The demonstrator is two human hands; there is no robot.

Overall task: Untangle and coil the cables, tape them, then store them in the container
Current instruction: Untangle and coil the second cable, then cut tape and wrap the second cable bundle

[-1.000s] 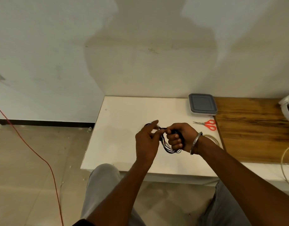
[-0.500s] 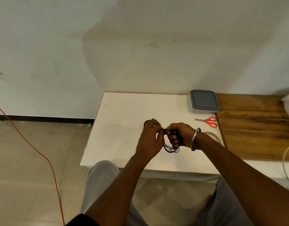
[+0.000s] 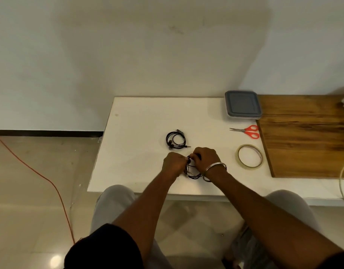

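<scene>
two cables (image 3: 176, 140) (image 3: 192, 174); one tape (image 3: 260, 155), scissors (image 3: 247, 130), container (image 3: 243, 103)

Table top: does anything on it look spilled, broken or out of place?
Nothing stands out. One coiled cable lies flat on the white table, the left hand and right hand grip a second black cable, and the tape roll, scissors and closed container sit tidily to the right.

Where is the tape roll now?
Head view, right side: the tape roll lies on the table between the right hand and the wooden board, nearer than the scissors.
</scene>
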